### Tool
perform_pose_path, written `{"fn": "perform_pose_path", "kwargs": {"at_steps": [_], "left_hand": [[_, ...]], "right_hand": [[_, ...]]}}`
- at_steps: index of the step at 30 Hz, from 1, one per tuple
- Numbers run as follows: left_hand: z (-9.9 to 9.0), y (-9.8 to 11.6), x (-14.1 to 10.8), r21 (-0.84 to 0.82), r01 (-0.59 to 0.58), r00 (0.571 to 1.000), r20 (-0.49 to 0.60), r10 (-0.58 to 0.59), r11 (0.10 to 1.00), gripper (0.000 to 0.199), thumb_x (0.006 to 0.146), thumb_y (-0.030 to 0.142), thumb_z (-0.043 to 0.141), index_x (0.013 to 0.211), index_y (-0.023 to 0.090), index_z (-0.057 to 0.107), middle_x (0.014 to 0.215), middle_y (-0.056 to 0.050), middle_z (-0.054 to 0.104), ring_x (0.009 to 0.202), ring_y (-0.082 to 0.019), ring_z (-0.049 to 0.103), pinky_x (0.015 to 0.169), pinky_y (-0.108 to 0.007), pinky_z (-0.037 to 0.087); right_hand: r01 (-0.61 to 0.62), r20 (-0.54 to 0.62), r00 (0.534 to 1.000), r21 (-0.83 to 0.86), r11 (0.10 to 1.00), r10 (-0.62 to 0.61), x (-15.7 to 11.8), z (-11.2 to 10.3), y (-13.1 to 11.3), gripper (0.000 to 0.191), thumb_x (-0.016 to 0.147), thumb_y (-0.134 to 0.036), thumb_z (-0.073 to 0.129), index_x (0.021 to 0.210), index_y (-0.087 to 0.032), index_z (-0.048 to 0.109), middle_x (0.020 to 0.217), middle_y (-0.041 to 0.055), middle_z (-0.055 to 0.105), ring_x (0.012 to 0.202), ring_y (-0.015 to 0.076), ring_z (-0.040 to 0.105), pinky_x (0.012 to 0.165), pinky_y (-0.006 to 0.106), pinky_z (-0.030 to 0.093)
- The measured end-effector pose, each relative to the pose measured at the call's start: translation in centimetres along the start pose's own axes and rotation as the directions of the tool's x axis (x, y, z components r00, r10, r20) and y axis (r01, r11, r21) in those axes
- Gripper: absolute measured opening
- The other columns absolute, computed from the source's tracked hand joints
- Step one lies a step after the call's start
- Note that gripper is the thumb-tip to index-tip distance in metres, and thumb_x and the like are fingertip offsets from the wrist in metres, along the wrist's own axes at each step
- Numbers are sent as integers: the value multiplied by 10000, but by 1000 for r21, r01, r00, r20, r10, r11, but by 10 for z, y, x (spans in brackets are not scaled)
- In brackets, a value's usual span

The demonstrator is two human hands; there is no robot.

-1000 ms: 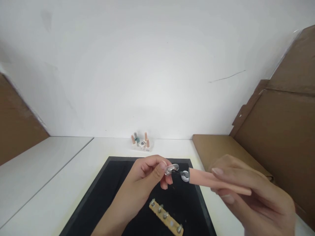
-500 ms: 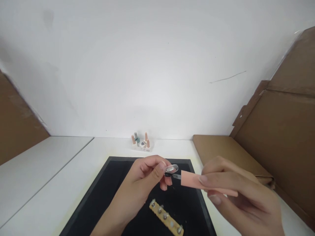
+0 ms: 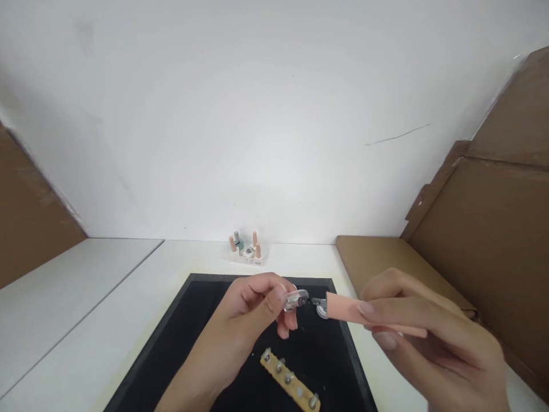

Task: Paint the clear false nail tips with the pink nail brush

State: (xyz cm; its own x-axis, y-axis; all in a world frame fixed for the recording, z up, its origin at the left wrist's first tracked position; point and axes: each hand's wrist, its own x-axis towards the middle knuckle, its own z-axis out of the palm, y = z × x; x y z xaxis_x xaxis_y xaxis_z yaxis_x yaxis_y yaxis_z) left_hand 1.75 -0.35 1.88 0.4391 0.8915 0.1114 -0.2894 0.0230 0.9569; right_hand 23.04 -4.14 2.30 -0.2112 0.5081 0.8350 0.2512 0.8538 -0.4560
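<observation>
My left hand (image 3: 253,312) pinches a small clear oval piece, which looks like a false nail tip (image 3: 293,301), between thumb and fingers. A dark mark shows at its right end. My right hand (image 3: 433,332) grips a peach nail polish brush cap (image 3: 345,308), held almost level with its brush end (image 3: 317,301) pointing left. The dark brush tip is very close to the clear piece; whether they touch I cannot tell. A small round clear and whitish thing (image 3: 322,312) shows just below the brush, partly hidden by the cap.
Below my hands, a yellow strip with several metal studs (image 3: 291,380) lies on a black mat (image 3: 171,343). A clear holder (image 3: 246,260) with small polish bottles stands at the back by the white wall. Flat cardboard (image 3: 377,257) lies on the right.
My right hand has drawn the brush cap slightly to the right, away from the clear piece. The clear piece has tilted in my left hand, and the round thing below the brush now shows.
</observation>
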Motion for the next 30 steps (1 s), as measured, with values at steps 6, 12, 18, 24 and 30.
{"fn": "perform_pose_path", "kwargs": {"at_steps": [6,12,18,24,30], "left_hand": [[-2,0,-2,-23,1,1000,5,-1,1000,361,785,479,794,616,170,716,553,24,622,508,-88,491,551,-205,375],[-4,0,-3,-17,-2,1000,6,2,1000,316,814,404,787,608,173,722,558,24,623,511,-89,492,556,-206,378],[-2,-2,2,-12,-10,1000,-10,10,1000,308,790,454,798,665,176,750,561,28,626,513,-85,492,556,-197,377],[1,-1,2,-20,0,1000,-8,0,1000,336,741,494,824,668,173,757,541,32,626,496,-79,490,546,-190,370],[-3,0,1,-28,-4,1000,8,4,1000,349,777,476,801,619,172,737,550,26,640,506,-79,509,549,-185,380]], "right_hand": [[-6,16,1000,-49,999,7,-2,-4,2,362,885,-42,580,1142,-262,707,757,-5,584,630,124,550,490,253,432],[8,-28,1000,-53,999,-10,-1,-4,3,307,869,-46,609,1080,-241,717,755,-4,595,641,124,553,493,251,435],[12,-24,1000,-31,999,-13,0,0,1,221,909,-107,602,1051,-237,711,738,-8,579,612,120,544,482,257,419],[16,30,999,-23,1000,-15,2,1,1,230,905,-99,595,1049,-241,705,765,-5,584,624,115,556,492,249,432],[13,-11,1000,-14,1000,-13,-1,-2,-1,323,879,-24,572,1084,-234,705,786,-16,595,658,101,545,528,233,454]]}}
